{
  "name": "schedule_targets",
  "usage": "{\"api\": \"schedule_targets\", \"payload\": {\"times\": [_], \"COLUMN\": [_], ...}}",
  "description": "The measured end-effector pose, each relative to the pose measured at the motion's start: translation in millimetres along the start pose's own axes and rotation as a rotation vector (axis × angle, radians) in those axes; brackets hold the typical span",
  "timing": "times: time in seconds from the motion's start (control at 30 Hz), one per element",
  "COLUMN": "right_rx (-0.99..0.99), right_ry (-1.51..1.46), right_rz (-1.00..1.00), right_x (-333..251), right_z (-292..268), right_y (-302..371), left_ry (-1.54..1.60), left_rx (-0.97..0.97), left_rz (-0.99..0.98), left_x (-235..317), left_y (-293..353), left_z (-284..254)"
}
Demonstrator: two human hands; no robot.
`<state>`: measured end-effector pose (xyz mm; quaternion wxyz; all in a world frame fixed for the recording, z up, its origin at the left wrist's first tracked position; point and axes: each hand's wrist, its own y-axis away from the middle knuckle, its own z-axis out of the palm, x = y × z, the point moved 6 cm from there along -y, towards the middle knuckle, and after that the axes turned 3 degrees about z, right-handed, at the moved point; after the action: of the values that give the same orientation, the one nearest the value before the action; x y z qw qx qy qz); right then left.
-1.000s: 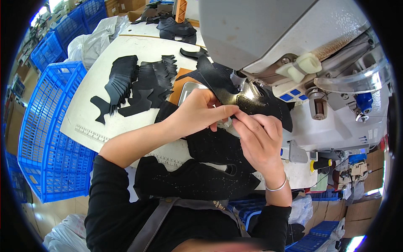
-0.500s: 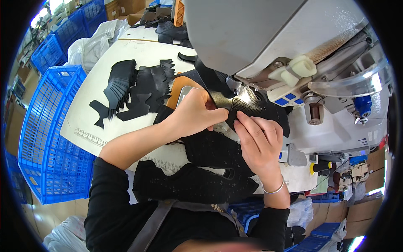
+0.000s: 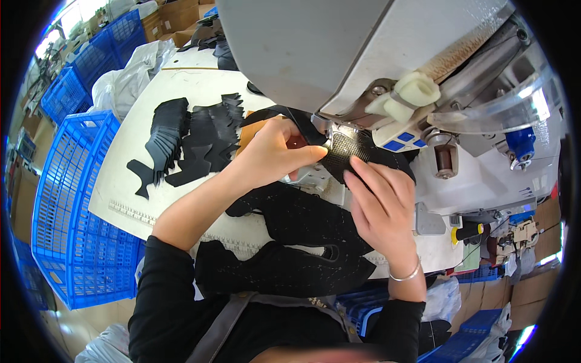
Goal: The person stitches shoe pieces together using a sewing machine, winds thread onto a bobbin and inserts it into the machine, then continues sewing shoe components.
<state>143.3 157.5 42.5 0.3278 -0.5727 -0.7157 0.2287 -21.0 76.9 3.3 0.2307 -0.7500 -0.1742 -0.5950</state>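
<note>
Under the head of a grey-white sewing machine (image 3: pixel 302 48) lies a dark piece with a shiny, gold-black textured surface (image 3: pixel 350 148), seemingly part of a shoe upper. My left hand (image 3: pixel 272 151) pinches this piece at its left edge, thumb on top, the other fingers partly hidden behind. On its near right side rest the fingertips of my right hand (image 3: pixel 384 202), fingers stretched out and holding nothing. Black fabric (image 3: pixel 290 212) with light stitch lines spreads below the hands, and another such black part (image 3: pixel 278 266) lies nearer my body. The needle itself is hard to make out.
Stacked black cut pieces (image 3: pixel 166 130) lie on the white table (image 3: pixel 133 175) at left, beside a second fanned stack (image 3: pixel 212 133). A blue crate (image 3: pixel 78 224) stands past the left edge. Right of my hand is a dark thread cone with a yellow base (image 3: pixel 466 233).
The textured piece lies flatter, with more of its surface showing. My right hand has shifted slightly down and right. My left hand keeps its pinch, and the whole view has shifted a little.
</note>
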Motion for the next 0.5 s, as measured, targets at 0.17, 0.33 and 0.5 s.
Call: {"api": "schedule_targets", "payload": {"times": [0.17, 0.33, 0.5], "right_rx": [0.267, 0.83, 0.516], "right_ry": [0.383, 0.438, -0.171], "right_rz": [0.042, 0.773, 1.259], "right_x": [45.9, 212.9, 393.2], "right_z": [-92.4, -253.4, -346.4], "right_y": [73.7, 150.4, 204.1], "left_ry": [0.049, 0.109, 0.128], "left_rx": [0.006, -0.005, -0.024], "left_rz": [-0.008, 0.0, -0.027], "left_x": [-15.1, -4.0, -1.0], "left_y": [1.2, -0.8, -7.6], "left_z": [-3.4, -0.5, 6.1]}}
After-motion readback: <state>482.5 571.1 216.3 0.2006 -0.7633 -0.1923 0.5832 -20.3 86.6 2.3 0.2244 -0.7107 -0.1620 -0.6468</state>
